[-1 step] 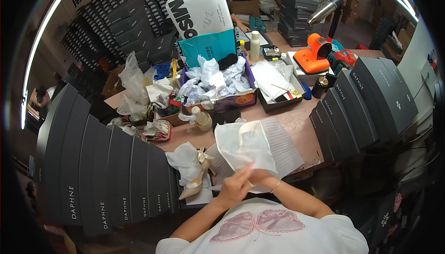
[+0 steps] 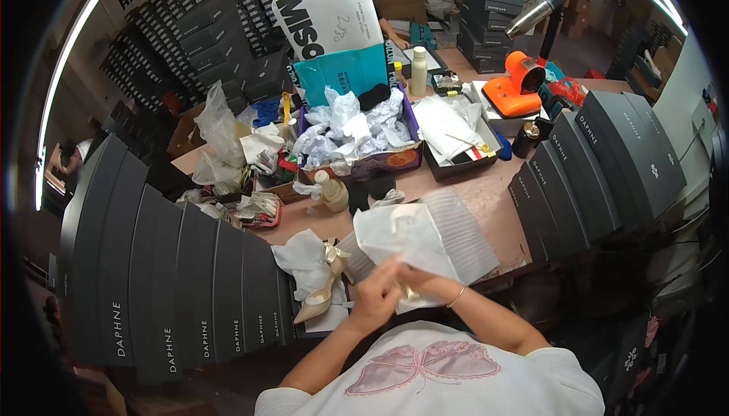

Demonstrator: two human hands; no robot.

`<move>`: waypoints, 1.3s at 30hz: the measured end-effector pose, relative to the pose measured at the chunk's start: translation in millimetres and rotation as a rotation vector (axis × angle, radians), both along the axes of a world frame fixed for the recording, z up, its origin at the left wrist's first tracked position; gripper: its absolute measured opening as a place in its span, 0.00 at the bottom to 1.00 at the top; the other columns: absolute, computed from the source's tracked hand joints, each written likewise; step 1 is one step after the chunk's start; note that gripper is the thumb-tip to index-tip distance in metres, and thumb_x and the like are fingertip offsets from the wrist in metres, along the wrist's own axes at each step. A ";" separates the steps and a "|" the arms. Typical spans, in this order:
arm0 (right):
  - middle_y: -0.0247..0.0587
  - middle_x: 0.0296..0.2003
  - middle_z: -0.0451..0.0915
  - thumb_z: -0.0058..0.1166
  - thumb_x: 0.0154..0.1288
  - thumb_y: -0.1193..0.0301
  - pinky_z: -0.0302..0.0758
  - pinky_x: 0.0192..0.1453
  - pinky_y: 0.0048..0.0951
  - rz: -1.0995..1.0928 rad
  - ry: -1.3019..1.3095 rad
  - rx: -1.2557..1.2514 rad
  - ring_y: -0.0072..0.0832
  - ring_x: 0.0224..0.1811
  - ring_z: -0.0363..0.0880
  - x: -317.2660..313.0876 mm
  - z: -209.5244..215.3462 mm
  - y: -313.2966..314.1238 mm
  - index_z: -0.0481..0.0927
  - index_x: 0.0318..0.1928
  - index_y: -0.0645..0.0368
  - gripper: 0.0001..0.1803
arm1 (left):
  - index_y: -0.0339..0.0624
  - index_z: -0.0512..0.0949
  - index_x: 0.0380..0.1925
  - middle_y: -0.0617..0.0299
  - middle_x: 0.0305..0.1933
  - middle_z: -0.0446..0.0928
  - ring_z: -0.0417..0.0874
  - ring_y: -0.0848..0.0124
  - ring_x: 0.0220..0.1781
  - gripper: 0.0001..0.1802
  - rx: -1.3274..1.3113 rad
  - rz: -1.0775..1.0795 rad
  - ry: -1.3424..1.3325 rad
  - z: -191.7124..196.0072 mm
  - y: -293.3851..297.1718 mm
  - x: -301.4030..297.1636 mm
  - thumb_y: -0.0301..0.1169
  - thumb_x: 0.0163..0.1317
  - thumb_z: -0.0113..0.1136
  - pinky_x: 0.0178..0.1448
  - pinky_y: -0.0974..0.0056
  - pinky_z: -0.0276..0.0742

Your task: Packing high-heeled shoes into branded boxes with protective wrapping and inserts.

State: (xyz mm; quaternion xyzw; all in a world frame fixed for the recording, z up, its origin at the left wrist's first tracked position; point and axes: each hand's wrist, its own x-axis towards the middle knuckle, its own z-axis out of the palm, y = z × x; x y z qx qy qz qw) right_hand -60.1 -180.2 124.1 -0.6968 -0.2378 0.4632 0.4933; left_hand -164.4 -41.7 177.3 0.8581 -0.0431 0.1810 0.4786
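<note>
A thin white sheet of tissue paper [image 2: 402, 234] lies before me, a cream-coloured shape showing faintly near its top. My left hand [image 2: 377, 296] is closed over the sheet, its fingertips slightly blurred against my right fingers; what they pinch is hidden. My right hand [image 2: 427, 282], with a thin bracelet at the wrist, is closed on the paper from the right. Below it peeks a small shiny cream-gold piece [image 2: 408, 293]. Left of my hands a beige high-heeled shoe [image 2: 320, 298] with a bow rests on its side over crumpled white paper [image 2: 301, 260], in a box.
Grey pleated packing sheet [image 2: 465, 234] spreads underneath. Dark shoeboxes stand stacked at left [image 2: 156, 279] and right [image 2: 558, 188]. Behind are a squat bottle [image 2: 332, 194], a purple box [image 2: 391, 162] of crumpled paper, a black tray [image 2: 454, 173] and an orange device [image 2: 516, 89].
Both hands have shifted slightly: my left fingertips moved up and left. The cream-gold piece and more white paper now show below my right hand.
</note>
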 end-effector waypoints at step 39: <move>0.42 0.57 0.73 0.54 0.68 0.61 0.73 0.59 0.36 -0.880 0.378 0.563 0.31 0.55 0.75 13.8 -7.1 -83.8 0.63 0.64 0.63 0.30 | 0.33 0.68 0.59 0.51 0.60 0.72 0.73 0.56 0.61 0.36 -0.101 -0.263 0.129 -40.2 -61.2 30.0 0.36 0.53 0.71 0.64 0.58 0.69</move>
